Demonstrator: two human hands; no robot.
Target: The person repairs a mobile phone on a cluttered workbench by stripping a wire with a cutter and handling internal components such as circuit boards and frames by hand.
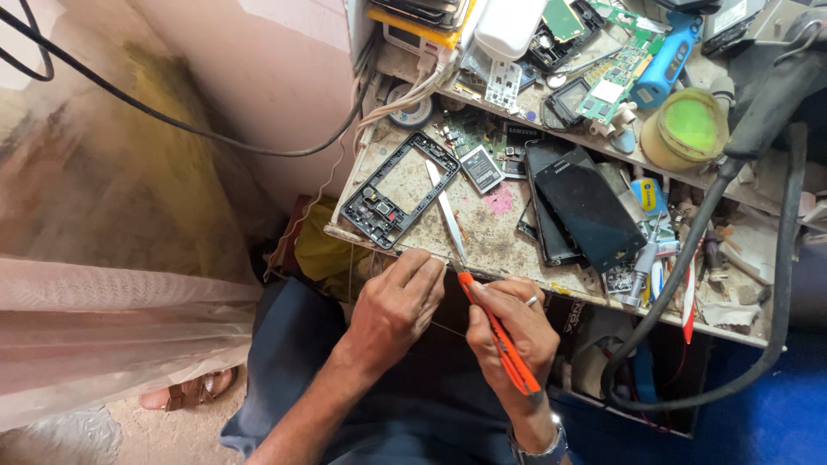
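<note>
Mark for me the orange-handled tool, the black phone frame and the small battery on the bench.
orange-handled tool [504,344], head view, on the orange handle in the right hand.
black phone frame [376,212], head view, on its lower end with the small parts.
small battery [481,168], head view, on its flat face.

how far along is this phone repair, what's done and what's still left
Done: the phone frame lies stripped on the bench, battery out, dark screens set aside. In hand: the right hand holds an orange-handled tool, the left hand at the bench edge. Left: nothing is reassembled.
</note>
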